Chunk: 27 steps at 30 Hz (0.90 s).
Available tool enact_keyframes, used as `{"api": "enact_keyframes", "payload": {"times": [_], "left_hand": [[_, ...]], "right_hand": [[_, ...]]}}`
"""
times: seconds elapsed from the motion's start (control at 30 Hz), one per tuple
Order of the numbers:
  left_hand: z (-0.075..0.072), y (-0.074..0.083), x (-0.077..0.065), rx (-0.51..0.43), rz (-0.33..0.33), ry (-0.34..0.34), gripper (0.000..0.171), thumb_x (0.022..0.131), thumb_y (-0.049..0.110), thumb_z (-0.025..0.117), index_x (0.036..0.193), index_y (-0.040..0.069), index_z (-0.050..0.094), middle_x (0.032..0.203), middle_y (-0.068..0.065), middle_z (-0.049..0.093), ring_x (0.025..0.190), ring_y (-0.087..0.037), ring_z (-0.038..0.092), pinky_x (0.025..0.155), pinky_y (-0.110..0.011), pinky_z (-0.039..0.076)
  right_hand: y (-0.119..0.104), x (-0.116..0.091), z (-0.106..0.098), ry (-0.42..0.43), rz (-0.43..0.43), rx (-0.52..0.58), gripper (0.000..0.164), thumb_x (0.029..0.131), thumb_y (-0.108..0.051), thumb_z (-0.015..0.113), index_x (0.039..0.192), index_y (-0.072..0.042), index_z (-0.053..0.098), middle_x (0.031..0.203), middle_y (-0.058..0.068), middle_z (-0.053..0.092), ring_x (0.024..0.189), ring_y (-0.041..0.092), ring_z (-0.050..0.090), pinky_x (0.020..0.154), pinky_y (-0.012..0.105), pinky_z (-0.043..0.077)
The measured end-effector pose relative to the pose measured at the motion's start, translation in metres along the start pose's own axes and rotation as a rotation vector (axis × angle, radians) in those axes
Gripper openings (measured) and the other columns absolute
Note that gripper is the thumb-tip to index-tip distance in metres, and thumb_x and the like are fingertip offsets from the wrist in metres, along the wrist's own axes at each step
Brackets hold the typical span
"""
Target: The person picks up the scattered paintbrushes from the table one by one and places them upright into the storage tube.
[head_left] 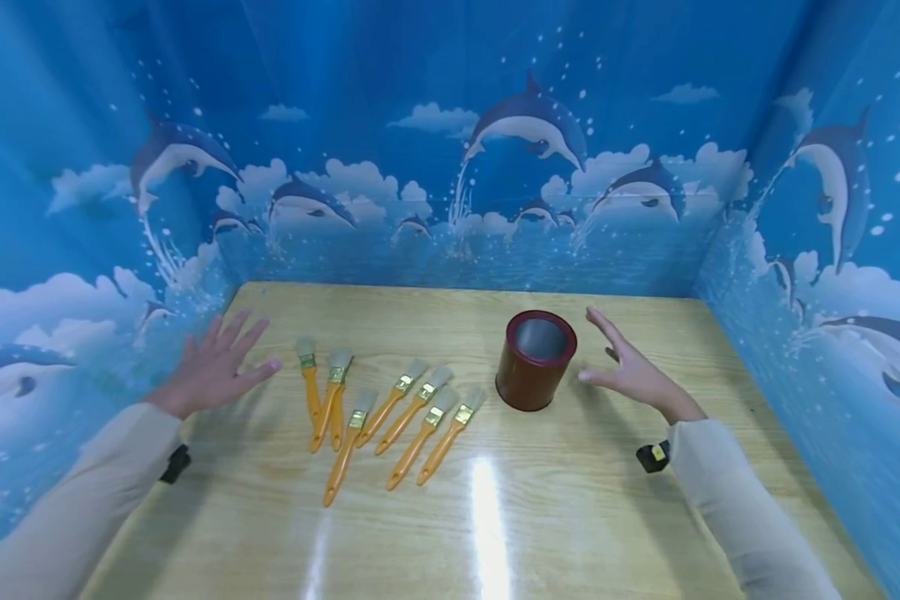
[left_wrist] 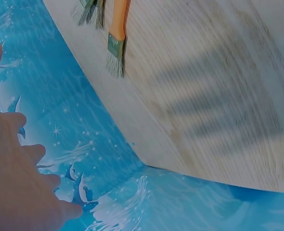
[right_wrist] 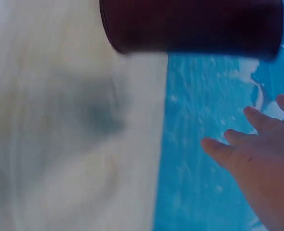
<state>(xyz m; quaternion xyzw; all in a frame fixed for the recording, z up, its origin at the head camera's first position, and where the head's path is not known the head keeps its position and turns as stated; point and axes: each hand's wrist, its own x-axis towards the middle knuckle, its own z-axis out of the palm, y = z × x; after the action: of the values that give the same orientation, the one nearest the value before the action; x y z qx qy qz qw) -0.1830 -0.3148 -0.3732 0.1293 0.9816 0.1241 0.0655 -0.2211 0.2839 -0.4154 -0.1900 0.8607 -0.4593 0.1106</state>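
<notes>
Several paintbrushes with orange handles and pale bristles lie on the wooden table; the leftmost paintbrush (head_left: 309, 379) is nearest my left hand (head_left: 213, 367). That hand hovers with fingers spread, holding nothing. In the left wrist view a paintbrush (left_wrist: 117, 33) shows at the top. A dark red-brown cylindrical cup (head_left: 534, 367) stands upright right of the brushes, its grey inside visible from above. My right hand (head_left: 633, 371) is just right of the cup, fingers extended and apart from it. The cup (right_wrist: 195, 24) fills the top of the right wrist view.
The light wooden table (head_left: 570, 517) reaches a blue dolphin-print curtain (head_left: 435, 108) at the back and both sides. Light glares off the tabletop near the front. A small black device (head_left: 654, 456) sits at the right wrist.
</notes>
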Motion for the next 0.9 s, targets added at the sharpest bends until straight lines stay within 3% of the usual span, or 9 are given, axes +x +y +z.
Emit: {"api": "enact_keyframes", "payload": {"times": [0.17,0.47,0.73,0.9], "left_hand": [[0.004,0.006,0.0,-0.008,0.021,0.005,0.081,0.096,0.054,0.045,0.155,0.012,0.007,0.157,-0.028,-0.001,0.137,-0.057,-0.006,0.099,-0.079,-0.004],[0.023,0.013,0.006,-0.073,0.024,0.015,0.081,0.097,0.053,0.046,0.155,0.012,0.009,0.157,-0.027,0.0,0.138,-0.057,-0.006,0.098,-0.079,-0.005],[0.048,0.014,0.01,-0.191,0.017,0.02,0.078,0.098,0.051,0.044,0.153,0.003,0.014,0.156,-0.029,-0.001,0.137,-0.058,-0.007,0.099,-0.079,-0.004],[0.054,0.016,0.014,-0.327,-0.009,-0.007,0.077,0.1,0.048,0.041,0.153,0.002,0.01,0.156,-0.029,-0.002,0.139,-0.055,-0.004,0.102,-0.076,-0.001]], "right_hand": [[0.008,0.01,0.025,0.013,-0.028,0.121,0.095,0.089,-0.014,0.069,0.153,-0.035,0.003,0.162,0.003,0.001,0.147,0.029,0.0,0.111,0.066,0.013],[0.012,0.02,0.052,0.075,-0.034,0.284,0.101,0.085,-0.018,0.074,0.153,-0.033,0.001,0.16,0.004,0.009,0.146,0.032,0.01,0.113,0.061,0.017],[0.014,0.026,0.063,0.119,0.01,0.343,0.099,0.084,-0.018,0.075,0.153,-0.027,0.005,0.156,0.006,0.02,0.142,0.032,0.022,0.111,0.062,0.02],[0.015,0.027,0.069,0.129,0.053,0.366,0.097,0.085,-0.021,0.074,0.152,-0.03,0.005,0.153,0.006,0.024,0.14,0.031,0.026,0.111,0.061,0.021]]}}
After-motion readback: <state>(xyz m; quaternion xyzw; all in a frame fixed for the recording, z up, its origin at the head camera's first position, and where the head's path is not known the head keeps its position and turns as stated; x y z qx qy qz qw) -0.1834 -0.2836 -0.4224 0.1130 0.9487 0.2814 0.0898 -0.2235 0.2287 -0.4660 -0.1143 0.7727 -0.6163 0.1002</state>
